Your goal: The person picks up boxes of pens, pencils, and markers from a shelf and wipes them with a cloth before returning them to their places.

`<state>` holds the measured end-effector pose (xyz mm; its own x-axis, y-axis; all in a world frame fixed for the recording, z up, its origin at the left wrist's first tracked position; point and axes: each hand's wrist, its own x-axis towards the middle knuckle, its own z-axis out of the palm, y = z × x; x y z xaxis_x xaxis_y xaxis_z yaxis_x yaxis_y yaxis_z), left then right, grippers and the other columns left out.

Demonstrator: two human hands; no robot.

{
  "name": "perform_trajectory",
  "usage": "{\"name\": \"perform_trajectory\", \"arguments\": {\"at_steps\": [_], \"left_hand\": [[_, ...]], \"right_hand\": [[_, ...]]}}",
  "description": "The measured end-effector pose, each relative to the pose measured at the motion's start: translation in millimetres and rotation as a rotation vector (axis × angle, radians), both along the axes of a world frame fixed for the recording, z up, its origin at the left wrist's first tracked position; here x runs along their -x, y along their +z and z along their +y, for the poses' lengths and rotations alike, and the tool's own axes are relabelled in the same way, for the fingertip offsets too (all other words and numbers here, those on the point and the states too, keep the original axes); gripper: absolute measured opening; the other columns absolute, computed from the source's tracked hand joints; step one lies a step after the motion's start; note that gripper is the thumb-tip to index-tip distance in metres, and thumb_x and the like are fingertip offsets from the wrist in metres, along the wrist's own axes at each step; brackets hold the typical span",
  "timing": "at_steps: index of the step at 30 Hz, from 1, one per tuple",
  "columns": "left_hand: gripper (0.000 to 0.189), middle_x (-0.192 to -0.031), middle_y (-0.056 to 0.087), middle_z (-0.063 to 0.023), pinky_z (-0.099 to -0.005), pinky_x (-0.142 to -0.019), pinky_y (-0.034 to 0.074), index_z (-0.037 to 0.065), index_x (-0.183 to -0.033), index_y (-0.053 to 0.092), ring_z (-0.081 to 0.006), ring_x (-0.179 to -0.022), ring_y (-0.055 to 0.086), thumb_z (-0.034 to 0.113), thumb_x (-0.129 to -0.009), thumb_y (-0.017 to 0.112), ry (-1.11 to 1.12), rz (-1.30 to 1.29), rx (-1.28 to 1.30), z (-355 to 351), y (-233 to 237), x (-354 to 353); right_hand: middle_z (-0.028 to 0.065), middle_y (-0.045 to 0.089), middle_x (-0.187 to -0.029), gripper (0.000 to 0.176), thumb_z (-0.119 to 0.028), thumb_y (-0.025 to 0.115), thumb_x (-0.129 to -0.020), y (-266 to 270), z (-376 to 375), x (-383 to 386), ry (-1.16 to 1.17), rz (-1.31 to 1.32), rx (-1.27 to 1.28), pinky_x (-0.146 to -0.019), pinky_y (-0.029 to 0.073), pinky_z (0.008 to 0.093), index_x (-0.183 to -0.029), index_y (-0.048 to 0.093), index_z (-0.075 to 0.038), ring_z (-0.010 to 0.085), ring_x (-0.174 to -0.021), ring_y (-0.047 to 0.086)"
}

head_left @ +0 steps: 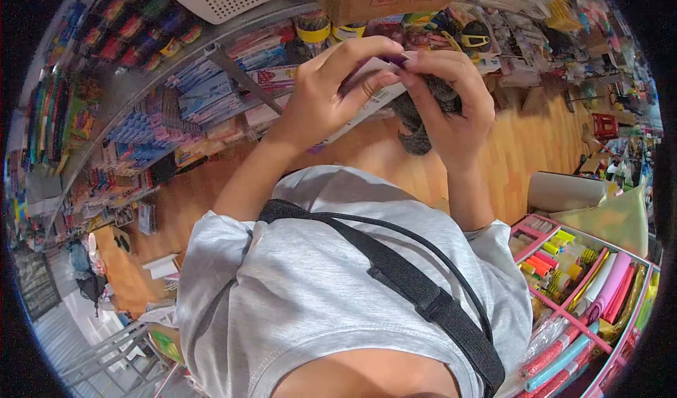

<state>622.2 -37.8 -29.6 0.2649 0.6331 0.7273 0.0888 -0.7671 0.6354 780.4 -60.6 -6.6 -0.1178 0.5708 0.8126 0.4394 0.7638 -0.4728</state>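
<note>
Holding a white card (372, 91) pinched in the left hand (328, 91), up in front of the chest. Gripping a dark fuzzy bundle (416, 136) in the closed right hand (451, 105), touching the card's top corner. Standing by packed shop shelves (211, 81), over a wooden floor (536, 144)

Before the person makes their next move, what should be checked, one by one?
1. Left hand has a grip on the white card: ok.
2. Right hand holds the dark fuzzy item: ok.
3. Fingertips of both hands meet at the card's top edge: ok.
4. Whether the fuzzy item is fastened to the card: cannot tell.
5. Print on the card readable: not ok, fingers cover most of it.
6. Hands clear of the stationery shelves behind: ok.
</note>
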Motion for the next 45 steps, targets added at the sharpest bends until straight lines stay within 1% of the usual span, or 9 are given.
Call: {"name": "perform_trajectory", "arguments": {"at_steps": [19,21,24,31,37,40,42,43,45], "left_hand": [[0.029,-0.087,0.060,-0.0083,-0.0284,-0.065,0.047,0.004,-0.098,0.052,-0.0209,-0.076,0.061,0.016,-0.075,0.064,0.058,-0.008,0.062,-0.3,1.9,1.6],[0.030,-0.090,0.059,-0.0085,-0.0254,-0.072,0.046,0.002,-0.099,0.052,-0.0126,-0.080,0.057,0.018,-0.077,0.064,0.037,0.003,0.099,-1.0,1.3,2.5],[0.027,-0.086,0.060,-0.0084,-0.0276,-0.065,0.047,0.004,-0.096,0.052,-0.0207,-0.076,0.061,0.016,-0.075,0.064,0.054,-0.002,0.040,3.1,-2.4,2.7],[0.024,-0.085,0.060,-0.0086,-0.0263,-0.065,0.047,0.005,-0.095,0.054,-0.0190,-0.074,0.061,0.015,-0.075,0.064,0.025,-0.140,0.115,3.1,-7.7,3.7],[0.044,-0.116,0.047,-0.0081,-0.0292,-0.081,0.042,0.004,-0.109,0.047,-0.0154,-0.097,0.050,0.021,-0.074,0.066,-0.077,-0.054,0.330,1.6,4.8,20.6],[0.063,-0.097,0.055,-0.0087,-0.0308,-0.075,0.044,0.008,-0.124,0.035,-0.0169,-0.085,0.055,0.023,-0.072,0.067,-0.089,0.082,0.325,-8.1,-2.5,45.0],[0.066,-0.096,0.057,-0.0089,-0.0321,-0.074,0.045,0.007,-0.127,0.033,-0.0167,-0.086,0.057,0.023,-0.072,0.067,-0.005,0.250,0.246,-11.2,-11.2,72.1],[0.056,-0.098,0.057,-0.0105,-0.0301,-0.072,0.046,0.005,-0.120,0.037,-0.0132,-0.088,0.057,0.021,-0.075,0.065,-0.027,0.261,0.503,-25.7,-1.5,85.8],[0.049,-0.097,0.057,-0.0103,-0.0285,-0.071,0.046,0.004,-0.116,0.040,-0.0124,-0.086,0.057,0.019,-0.076,0.064,0.071,0.248,0.645,-46.5,3.4,114.2]], "right_hand": [[0.0116,0.060,-0.085,0.017,0.005,0.062,-0.069,5.5,-4.1,0.6,0.051,0.006,0.173,-0.071,0.044,0.0273,-0.085,0.062,0.001,0.0202,-0.080,0.058],[0.0112,0.060,-0.085,0.019,0.006,0.062,-0.069,6.1,-3.5,2.1,0.020,0.009,0.161,-0.072,0.044,0.0270,-0.087,0.062,0.000,0.0196,-0.081,0.057],[0.0111,0.060,-0.087,0.021,0.005,0.062,-0.068,2.2,-2.0,0.4,0.044,-0.049,0.126,-0.073,0.044,0.0272,-0.089,0.062,0.000,0.0197,-0.081,0.057],[0.0121,0.060,-0.095,0.029,0.004,0.063,-0.069,-0.2,-0.7,3.3,0.126,-0.004,0.277,-0.078,0.042,0.0280,-0.097,0.060,0.000,0.0204,-0.087,0.056],[0.0129,0.060,-0.088,0.028,0.004,0.060,-0.069,6.8,-0.1,14.5,0.056,0.048,0.231,-0.074,0.043,0.0275,-0.096,0.061,-0.002,0.0210,-0.081,0.057],[0.0117,0.059,-0.096,0.023,0.004,0.058,-0.073,17.7,6.4,15.7,-0.029,0.299,0.242,-0.078,0.043,0.0291,-0.096,0.060,0.003,0.0184,-0.086,0.055],[0.0112,0.058,-0.099,0.027,0.000,0.056,-0.077,17.6,28.6,34.9,0.132,0.812,0.378,-0.082,0.042,0.0303,-0.104,0.055,0.005,0.0178,-0.089,0.054],[0.0113,0.057,-0.100,0.029,-0.003,0.055,-0.079,26.8,32.6,43.6,0.226,0.910,0.451,-0.082,0.042,0.0293,-0.107,0.053,0.005,0.0169,-0.088,0.055],[0.0114,0.056,-0.102,0.030,-0.004,0.054,-0.080,26.5,45.8,66.1,0.278,0.793,0.452,-0.083,0.040,0.0276,-0.108,0.052,0.004,0.0159,-0.090,0.054]]}}
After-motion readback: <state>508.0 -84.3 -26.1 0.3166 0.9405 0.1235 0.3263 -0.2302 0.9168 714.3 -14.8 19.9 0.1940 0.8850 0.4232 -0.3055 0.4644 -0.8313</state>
